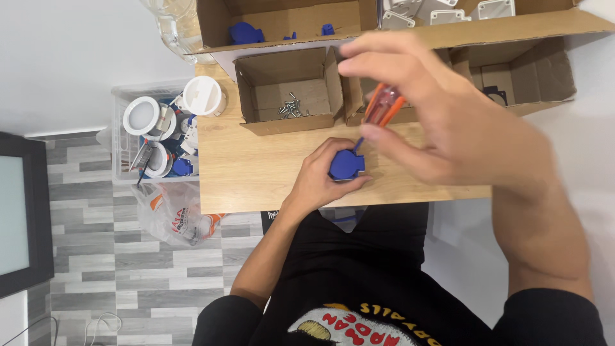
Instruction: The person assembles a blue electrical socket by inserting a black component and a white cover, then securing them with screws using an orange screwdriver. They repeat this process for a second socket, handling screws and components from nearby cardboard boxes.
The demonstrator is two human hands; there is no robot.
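Note:
My left hand (318, 181) grips a small blue plastic part (346, 164) and presses it onto the wooden table (256, 170). My right hand (442, 122) holds a screwdriver with a clear orange handle (383, 106), upright, with its tip down on the blue part. The right hand is blurred and covers part of the boxes behind it.
A small open cardboard box (291, 93) with several screws stands just behind the blue part. Larger cardboard boxes (282, 22) with blue and white parts sit further back. A clear bin (160, 134) of white and blue parts and a plastic bag (170, 214) lie left of the table.

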